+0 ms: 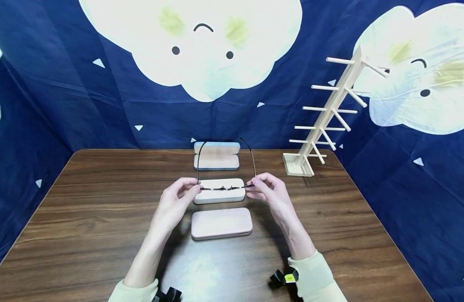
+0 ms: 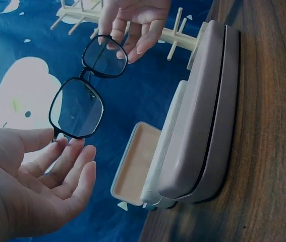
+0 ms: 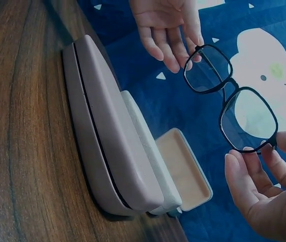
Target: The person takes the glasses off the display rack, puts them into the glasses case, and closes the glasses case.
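- Two hands, one pair of glasses (image 1: 223, 188), right at the centre of the head view!
- Left hand (image 1: 175, 201) pinches one outer corner, thumb against fingers; right hand (image 1: 270, 197) pinches the other.
- Neither hand is nearer: the glasses hang between them, long axis running side to side, unfolded side arms (image 1: 252, 159) pointing toward the top of the frame.
- Here's the relation that counts: they're in front of the closed white case (image 1: 219, 197), while the open case (image 1: 217, 162) lies straight up the picture, its length matching theirs.
- Lower centre, a closed pink case (image 1: 222, 223); upper right, a wooden rack (image 1: 322, 121).
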Motion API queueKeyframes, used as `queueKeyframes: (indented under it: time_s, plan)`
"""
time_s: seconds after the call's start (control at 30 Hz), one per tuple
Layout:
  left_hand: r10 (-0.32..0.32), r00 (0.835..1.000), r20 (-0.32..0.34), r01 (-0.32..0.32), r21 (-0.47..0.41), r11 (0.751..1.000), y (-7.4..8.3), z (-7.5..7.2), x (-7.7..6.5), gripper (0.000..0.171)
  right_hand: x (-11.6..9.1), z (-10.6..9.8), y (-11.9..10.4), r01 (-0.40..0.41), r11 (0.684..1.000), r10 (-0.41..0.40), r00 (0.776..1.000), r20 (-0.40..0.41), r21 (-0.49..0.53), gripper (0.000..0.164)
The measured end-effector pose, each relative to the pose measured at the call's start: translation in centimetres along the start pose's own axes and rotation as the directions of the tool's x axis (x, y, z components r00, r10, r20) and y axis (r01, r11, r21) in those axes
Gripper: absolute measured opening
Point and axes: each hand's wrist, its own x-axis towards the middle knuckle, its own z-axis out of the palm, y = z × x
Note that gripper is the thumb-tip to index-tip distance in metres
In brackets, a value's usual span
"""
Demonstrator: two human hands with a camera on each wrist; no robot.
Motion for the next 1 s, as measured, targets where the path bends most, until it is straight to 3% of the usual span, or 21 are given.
queueKeyframes:
  time_s: [0.4,0.67,1.0]
  plan:
    - [0.058,0.998,-0.007,-0.056,0.143,0.988,0.04,0.41,0.21,0.046,0.06,0.01,0.08,0.008,1.000,-0.007,1.000,-0.018,0.027,0.005]
    - [0.092,0.996,-0.007,-0.089,0.173,0.981,-0.22,0.43,0.19,0.051,0.04,0.07,0.01,0.003,1.000,-0.002,1.000,-0.021,0.029,0.006]
    - [0.061,0.998,0.019,-0.063,0.170,0.983,-0.24,0.54,0.21,0.056,-0.02,0.13,-0.02,0.002,1.000,-0.001,0.999,-0.033,0.028,0.006]
